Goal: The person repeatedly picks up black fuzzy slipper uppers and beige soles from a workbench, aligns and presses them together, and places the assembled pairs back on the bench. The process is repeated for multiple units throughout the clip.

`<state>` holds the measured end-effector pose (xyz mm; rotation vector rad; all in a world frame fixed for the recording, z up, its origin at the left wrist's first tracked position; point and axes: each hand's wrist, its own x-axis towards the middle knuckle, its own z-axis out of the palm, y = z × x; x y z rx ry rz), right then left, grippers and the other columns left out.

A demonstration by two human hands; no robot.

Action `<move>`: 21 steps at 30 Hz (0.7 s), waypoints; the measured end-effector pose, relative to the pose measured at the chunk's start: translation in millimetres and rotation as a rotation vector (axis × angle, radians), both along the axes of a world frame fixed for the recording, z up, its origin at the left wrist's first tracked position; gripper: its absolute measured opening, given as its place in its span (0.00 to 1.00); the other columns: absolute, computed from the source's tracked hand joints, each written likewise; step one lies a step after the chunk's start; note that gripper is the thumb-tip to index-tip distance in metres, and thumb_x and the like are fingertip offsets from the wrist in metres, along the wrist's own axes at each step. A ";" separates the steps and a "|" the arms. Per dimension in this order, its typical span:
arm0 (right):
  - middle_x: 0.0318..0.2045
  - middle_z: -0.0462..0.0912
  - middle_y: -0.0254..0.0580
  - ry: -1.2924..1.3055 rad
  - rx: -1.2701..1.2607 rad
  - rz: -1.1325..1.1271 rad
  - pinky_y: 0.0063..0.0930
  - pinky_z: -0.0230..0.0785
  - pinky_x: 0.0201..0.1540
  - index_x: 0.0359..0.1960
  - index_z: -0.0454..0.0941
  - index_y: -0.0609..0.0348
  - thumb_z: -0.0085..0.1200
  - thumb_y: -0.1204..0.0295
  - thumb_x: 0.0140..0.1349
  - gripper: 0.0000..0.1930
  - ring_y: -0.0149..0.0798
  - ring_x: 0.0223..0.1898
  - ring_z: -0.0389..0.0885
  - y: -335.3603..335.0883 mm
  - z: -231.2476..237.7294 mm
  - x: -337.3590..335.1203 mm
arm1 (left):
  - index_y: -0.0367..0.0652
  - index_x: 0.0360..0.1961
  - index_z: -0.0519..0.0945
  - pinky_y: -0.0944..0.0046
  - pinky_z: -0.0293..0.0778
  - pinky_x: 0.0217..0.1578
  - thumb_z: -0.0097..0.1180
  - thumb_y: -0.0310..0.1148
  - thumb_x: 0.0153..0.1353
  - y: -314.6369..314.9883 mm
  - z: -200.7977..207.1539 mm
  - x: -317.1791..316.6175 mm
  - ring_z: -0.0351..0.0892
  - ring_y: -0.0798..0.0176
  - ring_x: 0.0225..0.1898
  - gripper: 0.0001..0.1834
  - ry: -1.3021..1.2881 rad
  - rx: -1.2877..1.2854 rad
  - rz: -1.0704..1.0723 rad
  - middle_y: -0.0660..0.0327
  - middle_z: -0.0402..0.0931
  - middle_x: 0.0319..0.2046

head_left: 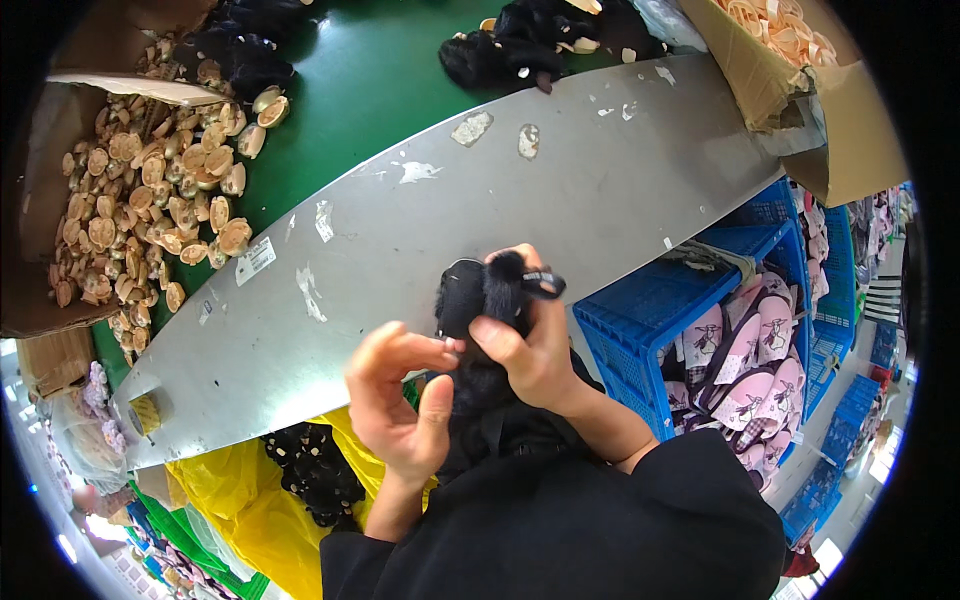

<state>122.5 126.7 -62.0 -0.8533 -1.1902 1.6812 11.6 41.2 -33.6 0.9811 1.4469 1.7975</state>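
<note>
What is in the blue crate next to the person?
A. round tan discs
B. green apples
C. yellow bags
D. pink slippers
D: the blue crate on the person's right side holds pink slippers with a small dark picture on each.

Fuzzy black plush piece (pixel 478 300), scuffed metal table (pixel 560 170)

Support: grey metal bench edge strip with chipped paint and white sticker scraps (pixel 420 230) | beyond it: green bench surface (pixel 350 90) | on the green: scattered round tan wooden discs (pixel 215 195), spilling from an open brown cardboard box (pixel 40 170); heap of black fluffy pieces (pixel 530 40); second brown cardboard box of tan rings (pixel 780 70).
</note>
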 end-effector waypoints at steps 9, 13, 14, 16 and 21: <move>0.47 0.67 0.36 -0.085 0.068 0.268 0.27 0.65 0.55 0.70 0.53 0.56 0.58 0.72 0.53 0.41 0.28 0.47 0.67 -2.0 10.9 6.3 | 0.37 0.31 0.77 0.75 0.62 0.33 0.65 0.21 0.62 14.3 8.3 -22.2 0.66 0.75 0.30 0.07 -0.159 -0.136 -0.125 0.67 0.72 0.31; 0.47 0.68 0.37 -0.057 -0.072 0.392 0.26 0.66 0.55 0.67 0.56 0.57 0.60 0.69 0.51 0.40 0.30 0.48 0.69 -2.8 2.7 7.7 | 0.39 0.29 0.75 0.73 0.61 0.32 0.65 0.23 0.63 11.4 4.8 -22.3 0.64 0.75 0.29 0.09 -0.199 -0.188 -0.201 0.68 0.69 0.28; 0.47 0.69 0.37 -0.001 -0.136 0.424 0.26 0.66 0.55 0.67 0.57 0.57 0.60 0.69 0.51 0.40 0.30 0.49 0.70 -2.9 2.7 8.9 | 0.39 0.28 0.75 0.73 0.60 0.31 0.65 0.23 0.63 11.2 2.9 -21.2 0.63 0.75 0.29 0.10 -0.171 -0.192 -0.196 0.68 0.68 0.27; 0.46 0.70 0.37 0.095 -0.275 0.487 0.25 0.67 0.55 0.66 0.57 0.57 0.60 0.68 0.51 0.39 0.31 0.49 0.71 -4.1 5.5 10.0 | 0.39 0.27 0.74 0.72 0.59 0.30 0.65 0.24 0.63 10.6 2.3 -15.7 0.62 0.73 0.27 0.11 0.043 -0.199 -0.128 0.67 0.66 0.25; 0.48 0.71 0.40 0.207 -0.393 0.519 0.27 0.71 0.51 0.66 0.59 0.59 0.53 0.73 0.57 0.33 0.31 0.47 0.74 -7.1 9.9 26.6 | 0.38 0.27 0.72 0.70 0.60 0.28 0.65 0.25 0.62 24.2 4.8 6.0 0.62 0.69 0.25 0.13 0.406 -0.183 -0.010 0.65 0.65 0.23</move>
